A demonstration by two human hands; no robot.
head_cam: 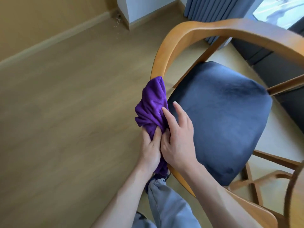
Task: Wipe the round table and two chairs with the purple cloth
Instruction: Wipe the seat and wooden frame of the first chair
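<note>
The purple cloth (152, 104), draped over the chair (220, 112) armrest, is gripped from below by the left hand (150, 148) and pressed by the loosely spread right hand (176, 137). A wood-look floor (74, 112) is seen left of the hands, with a baseboard (54, 40) and blue curtain (213, 12) beyond.

Chair (218, 112) cut off right; armrest section hidden under purple cloth (152, 106); floor (65, 112) blurred.

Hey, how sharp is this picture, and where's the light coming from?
Head view: motion blur smears the floor and chair rail; the cloth and both hands stay fairly sharp. Daylight enters at the upper-right window. Wide-angle bending curves the edges.
</note>
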